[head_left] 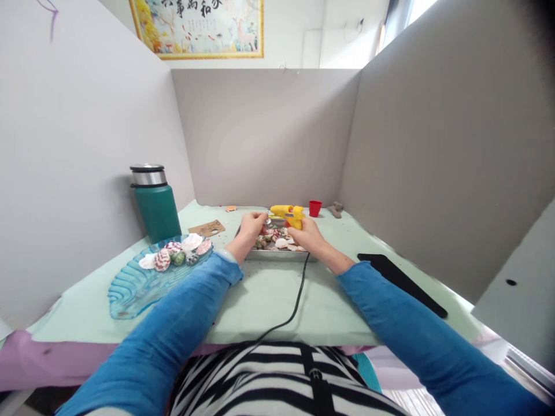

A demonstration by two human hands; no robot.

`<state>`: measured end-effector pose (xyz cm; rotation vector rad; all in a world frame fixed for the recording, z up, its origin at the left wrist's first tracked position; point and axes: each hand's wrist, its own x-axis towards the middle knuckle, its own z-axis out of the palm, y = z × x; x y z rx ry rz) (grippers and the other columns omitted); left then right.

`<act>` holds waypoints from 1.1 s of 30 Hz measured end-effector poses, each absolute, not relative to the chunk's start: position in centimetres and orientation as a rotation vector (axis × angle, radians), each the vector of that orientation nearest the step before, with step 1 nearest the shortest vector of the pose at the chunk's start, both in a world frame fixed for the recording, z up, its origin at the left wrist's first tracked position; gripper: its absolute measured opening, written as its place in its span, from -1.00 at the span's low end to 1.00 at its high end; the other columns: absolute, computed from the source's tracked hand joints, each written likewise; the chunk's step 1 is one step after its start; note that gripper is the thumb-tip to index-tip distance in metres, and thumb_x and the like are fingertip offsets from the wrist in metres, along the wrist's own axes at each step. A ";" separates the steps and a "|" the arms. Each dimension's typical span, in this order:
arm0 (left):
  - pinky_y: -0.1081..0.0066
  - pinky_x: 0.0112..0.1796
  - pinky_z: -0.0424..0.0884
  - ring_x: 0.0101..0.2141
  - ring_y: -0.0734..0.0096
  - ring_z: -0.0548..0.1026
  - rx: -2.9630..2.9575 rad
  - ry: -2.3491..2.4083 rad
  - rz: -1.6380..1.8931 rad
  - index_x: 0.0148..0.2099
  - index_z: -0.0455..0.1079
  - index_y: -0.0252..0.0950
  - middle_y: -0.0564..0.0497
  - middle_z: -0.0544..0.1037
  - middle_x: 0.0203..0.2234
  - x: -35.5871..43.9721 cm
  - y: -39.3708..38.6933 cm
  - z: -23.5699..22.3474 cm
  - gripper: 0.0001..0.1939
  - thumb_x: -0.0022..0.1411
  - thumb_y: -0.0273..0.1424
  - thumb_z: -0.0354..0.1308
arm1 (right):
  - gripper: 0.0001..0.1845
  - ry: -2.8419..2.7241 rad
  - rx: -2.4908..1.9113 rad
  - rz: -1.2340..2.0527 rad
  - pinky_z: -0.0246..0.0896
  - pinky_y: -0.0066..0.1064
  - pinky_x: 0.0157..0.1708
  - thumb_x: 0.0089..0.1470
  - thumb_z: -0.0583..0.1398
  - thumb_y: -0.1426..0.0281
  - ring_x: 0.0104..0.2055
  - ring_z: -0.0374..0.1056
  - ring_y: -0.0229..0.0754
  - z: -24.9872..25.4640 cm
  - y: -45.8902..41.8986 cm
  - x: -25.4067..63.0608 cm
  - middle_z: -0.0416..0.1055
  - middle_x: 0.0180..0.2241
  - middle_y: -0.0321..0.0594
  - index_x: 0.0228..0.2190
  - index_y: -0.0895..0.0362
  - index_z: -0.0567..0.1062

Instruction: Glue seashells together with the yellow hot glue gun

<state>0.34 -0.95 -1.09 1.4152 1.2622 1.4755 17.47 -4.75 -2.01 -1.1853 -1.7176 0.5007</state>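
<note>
My right hand [306,233] is wrapped round the handle of a yellow hot glue gun [284,211], whose nozzle points left. Its black cord [299,297] runs from below that hand toward my body. Just left of the nozzle, my left hand [252,225] is closed in a pinch; a small pale thing shows at its fingertips, too small to name. Both hands are over a metal tray [277,255] of mixed seashells [281,243], which they partly hide.
To the left, a blue shell-shaped glass dish [134,289] holds several seashells [177,257]; a green bottle [156,211] stands behind it. Brown cardboard [207,228] lies nearby. A red cup [314,208], a grey-brown object [335,210] and a black flat board [401,283] are on the right. Grey partitions [266,133] enclose the table.
</note>
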 end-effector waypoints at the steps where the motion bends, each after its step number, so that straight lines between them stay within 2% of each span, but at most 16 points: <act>1: 0.54 -0.62 0.16 -0.74 0.54 0.27 1.429 1.289 1.477 -0.46 0.36 -0.32 0.14 0.26 -0.82 0.3 -0.9 -1.1 -0.85 0.12 -0.38 0.15 | -0.66 -1.721 -1.177 0.500 0.16 -0.48 -0.49 -0.21 0.10 0.36 -0.50 0.28 -0.24 -2.0 -4.8 17.4 0.36 -0.57 -0.32 -0.33 0.15 0.50; 9: 0.51 -0.59 0.12 -0.72 0.49 0.28 1.560 1.436 1.498 -0.49 0.37 -0.30 0.14 0.25 -0.82 0.3 -0.8 -1.3 -0.84 0.09 -0.36 0.13 | -0.71 -1.722 -1.173 0.545 0.16 -0.47 -0.49 -0.23 0.10 0.39 -0.50 0.28 -0.23 -1.6 -5.4 17.0 0.36 -0.56 -0.32 -0.38 0.15 0.49; 17: 0.47 -0.44 0.22 -0.58 0.38 0.39 1.750 1.621 1.488 -0.53 0.42 -0.30 0.07 0.33 -0.78 0.3 -1.7 -0.7 -0.82 0.09 -0.41 0.10 | -0.78 -1.779 -1.319 0.331 0.18 -0.42 -0.41 -0.18 0.14 0.39 -0.39 0.34 -0.15 -1.3 -5.7 16.6 0.45 -0.47 -0.22 -0.42 0.15 0.51; 25: 0.46 -0.38 0.29 -0.48 0.35 0.46 1.734 1.665 1.495 -0.47 0.46 -0.30 0.02 0.44 -0.67 0.4 -1.5 -0.8 -0.87 0.08 -0.42 0.12 | -0.82 -1.782 -1.341 0.254 0.16 -0.41 -0.41 -0.14 0.16 0.36 -0.43 0.32 -0.16 -1.5 -5.8 16.5 0.43 -0.51 -0.23 -0.41 0.13 0.50; 33: 0.45 -0.38 0.26 -0.51 0.33 0.43 1.768 1.646 1.487 -0.51 0.43 -0.29 0.04 0.35 -0.75 0.3 -1.8 -0.7 -0.83 0.09 -0.39 0.10 | -0.78 -1.754 -1.288 0.322 0.17 -0.42 -0.38 -0.16 0.13 0.40 -0.37 0.35 -0.15 -1.4 -5.5 16.8 0.47 -0.44 -0.22 -0.39 0.14 0.51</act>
